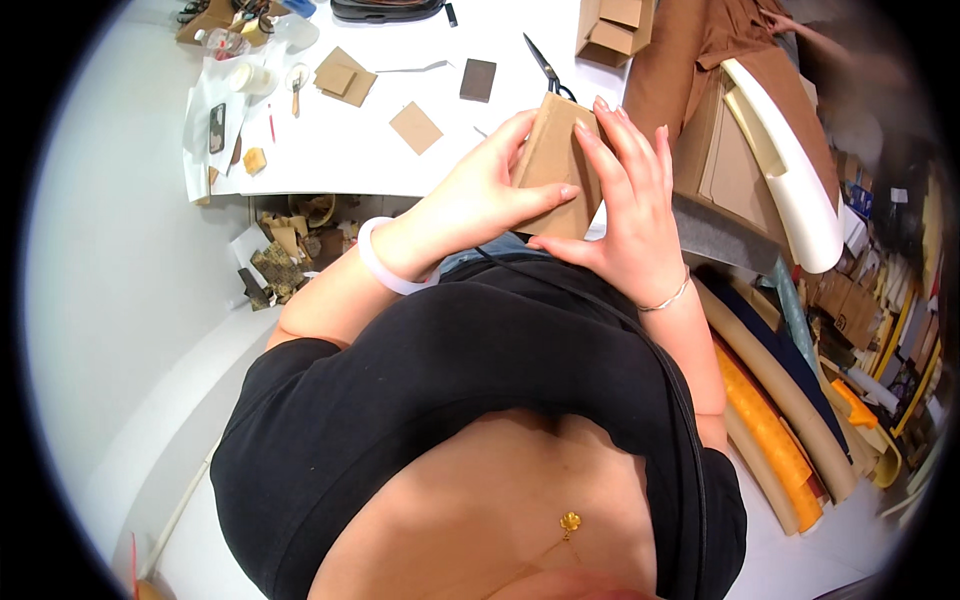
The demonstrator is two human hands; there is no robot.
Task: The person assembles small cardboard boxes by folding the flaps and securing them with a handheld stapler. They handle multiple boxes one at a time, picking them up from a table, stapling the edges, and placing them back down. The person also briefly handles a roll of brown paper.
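My left hand (505,175) grips a small tan box-shaped piece (562,150) at the table's front edge, its thumb lying across the near face. Whether the piece is cardboard or leather I cannot tell. My right hand (635,190) rests against its right side with long fingers stretched apart; the index fingertip touches the face and the thumb is by the lower corner. Just beyond the piece, black-handled scissors (543,65) lie on the white table (350,150), their handles partly hidden behind it.
Tan squares (416,128), a stacked tan piece (345,78), a dark rectangle (478,80), a brush (296,95) and a phone (217,128) lie on the table. An open cardboard box (612,32) stands at the back right. Brown material (680,60) and rolls (765,430) are to the right.
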